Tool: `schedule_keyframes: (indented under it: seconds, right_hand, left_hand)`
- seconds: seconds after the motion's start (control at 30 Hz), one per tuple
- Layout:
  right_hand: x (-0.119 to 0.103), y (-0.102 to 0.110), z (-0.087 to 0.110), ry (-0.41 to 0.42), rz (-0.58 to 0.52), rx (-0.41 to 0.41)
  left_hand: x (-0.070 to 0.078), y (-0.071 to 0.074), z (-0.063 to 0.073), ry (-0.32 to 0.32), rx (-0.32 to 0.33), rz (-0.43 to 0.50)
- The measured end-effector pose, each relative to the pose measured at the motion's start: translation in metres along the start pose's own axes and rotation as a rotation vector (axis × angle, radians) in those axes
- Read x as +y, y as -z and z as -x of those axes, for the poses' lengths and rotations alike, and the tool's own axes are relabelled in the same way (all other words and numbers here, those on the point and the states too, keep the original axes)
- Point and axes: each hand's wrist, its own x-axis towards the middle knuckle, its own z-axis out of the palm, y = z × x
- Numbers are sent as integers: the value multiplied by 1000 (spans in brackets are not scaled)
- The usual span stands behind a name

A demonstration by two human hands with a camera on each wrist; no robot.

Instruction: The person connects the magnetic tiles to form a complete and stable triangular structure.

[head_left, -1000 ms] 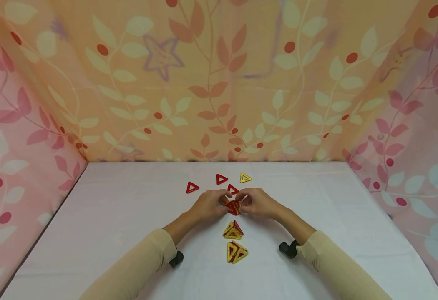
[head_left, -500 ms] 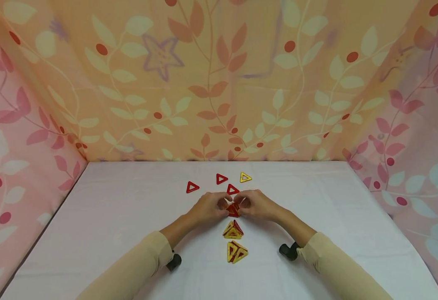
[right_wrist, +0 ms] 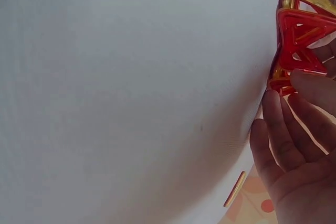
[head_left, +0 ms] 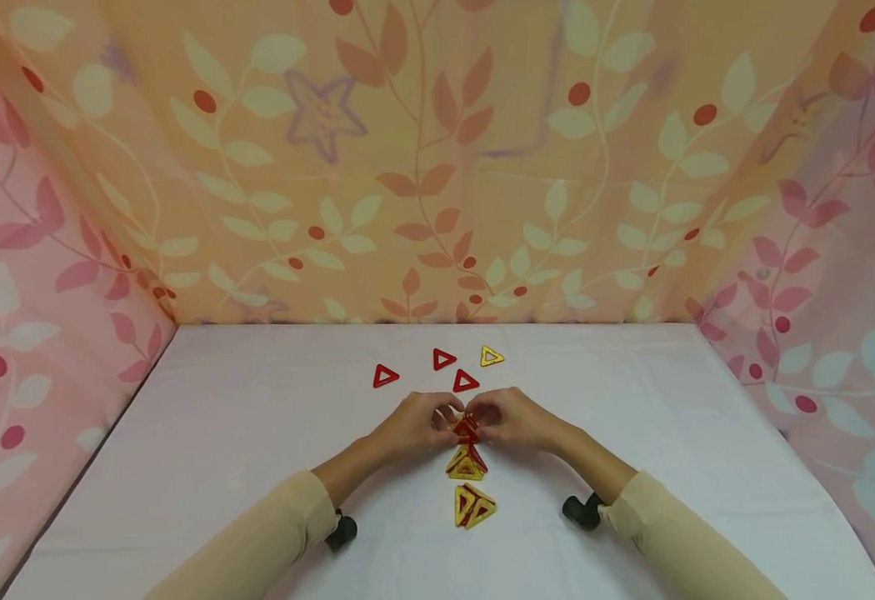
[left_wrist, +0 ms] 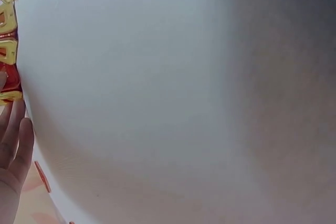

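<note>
In the head view, a small pyramid (head_left: 467, 432) of red and yellow triangular magnetic tiles is held between both hands. My left hand (head_left: 413, 423) pinches its left side between thumb and fingers, and my right hand (head_left: 516, 418) does likewise on the right. A yellow and red pyramid (head_left: 467, 468) lies directly in front of it; in the right wrist view the held red tiles (right_wrist: 286, 27) appear to meet that neighbour. Nearest the person lies another pyramid (head_left: 464, 503) of the same kind. Fingers hide part of the held pyramid.
Beyond the hands lie loose flat triangles: a red one (head_left: 377, 377) at left, a second red one (head_left: 437, 360), a third red one (head_left: 458, 383), and a yellow one (head_left: 485, 358). A white cloth covers the table (head_left: 257, 400). Patterned curtains (head_left: 407, 167) stand around it.
Both hands have drawn the held pyramid toward the person, closing the gap to the middle pyramid. The far red triangle, partly covered before, now shows fully. Other tiles stay put.
</note>
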Motion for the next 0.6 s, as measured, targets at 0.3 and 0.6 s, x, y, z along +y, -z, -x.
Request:
schedule_keyframes:
  seconds: [0.3, 0.6]
  right_hand:
    - [-3, 0, 5, -10, 17, -21]
    - [1, 9, 6, -8, 74, 36]
  left_hand:
    - [4, 0, 2, 11, -36, 5]
    - [2, 12, 5, 24, -12, 5]
